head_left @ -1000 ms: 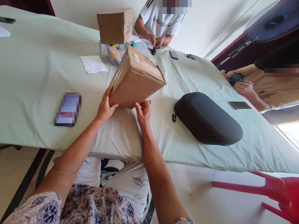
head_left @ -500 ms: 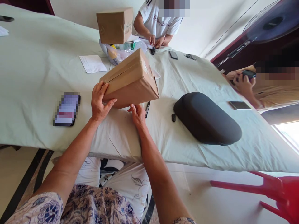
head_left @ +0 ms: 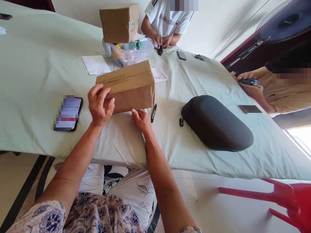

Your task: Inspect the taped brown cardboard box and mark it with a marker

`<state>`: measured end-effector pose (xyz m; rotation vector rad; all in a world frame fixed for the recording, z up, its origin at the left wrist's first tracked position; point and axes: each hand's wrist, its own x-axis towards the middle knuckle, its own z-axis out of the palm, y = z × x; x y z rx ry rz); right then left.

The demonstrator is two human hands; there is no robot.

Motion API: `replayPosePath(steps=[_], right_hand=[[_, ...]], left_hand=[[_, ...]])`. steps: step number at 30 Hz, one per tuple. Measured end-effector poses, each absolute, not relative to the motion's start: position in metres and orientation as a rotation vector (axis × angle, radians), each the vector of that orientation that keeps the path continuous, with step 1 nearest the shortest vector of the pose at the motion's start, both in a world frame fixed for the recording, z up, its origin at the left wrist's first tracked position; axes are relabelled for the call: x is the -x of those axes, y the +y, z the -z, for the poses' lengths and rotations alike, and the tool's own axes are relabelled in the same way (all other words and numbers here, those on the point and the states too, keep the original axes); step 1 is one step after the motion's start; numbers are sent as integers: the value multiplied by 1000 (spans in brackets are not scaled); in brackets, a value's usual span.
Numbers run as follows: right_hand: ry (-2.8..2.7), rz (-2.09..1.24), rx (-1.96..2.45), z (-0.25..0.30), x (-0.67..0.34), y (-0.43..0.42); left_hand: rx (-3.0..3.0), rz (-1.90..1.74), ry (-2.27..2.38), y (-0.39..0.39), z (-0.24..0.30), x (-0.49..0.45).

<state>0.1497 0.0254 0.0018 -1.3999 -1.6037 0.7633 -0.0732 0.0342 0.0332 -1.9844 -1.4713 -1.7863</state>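
A taped brown cardboard box (head_left: 131,97) lies nearly level in front of me on the cloth-covered table. My left hand (head_left: 99,105) grips its near left end, the fingers over the top edge and the thumb along the front face. At the lower front edge, my right hand (head_left: 143,120) holds the box with the thumb up; its other fingers are curled and partly hidden. Just right of that hand lies an uncapped black marker (head_left: 154,113). The marker's black cap (head_left: 181,122) stands apart from it, farther right.
A dark hard case (head_left: 217,123) sits to the right, a phone (head_left: 69,114) to the left. Behind are papers (head_left: 95,64), a plastic bag with bottles (head_left: 131,55) and another cardboard box (head_left: 115,26). Two people sit across and at right. A red chair (head_left: 282,197) stands below.
The box has come down from a tilted, raised pose to nearly level, its right end swinging lower and leftward. My left hand has shifted slightly left with it; my right hand has barely moved.
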Motion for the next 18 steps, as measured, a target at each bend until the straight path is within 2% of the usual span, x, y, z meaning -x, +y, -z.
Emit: replayPosePath(steps=[4,8,13,18], right_hand=[[-1291,-585,1589,-12,-164,27],[-1174,-405,1321,-21,-164,23],[-1264,-438,1103,-17,-160,24],[-1265,-492,1206,-11,-162,25]], left_hand=[[2026,1788,-1539,35,-32,75],[2008,1750,-1466,35,-32,73],[2004,1695,-1404,33,-35,70],[2033,1694,-1423,31,-36,72]])
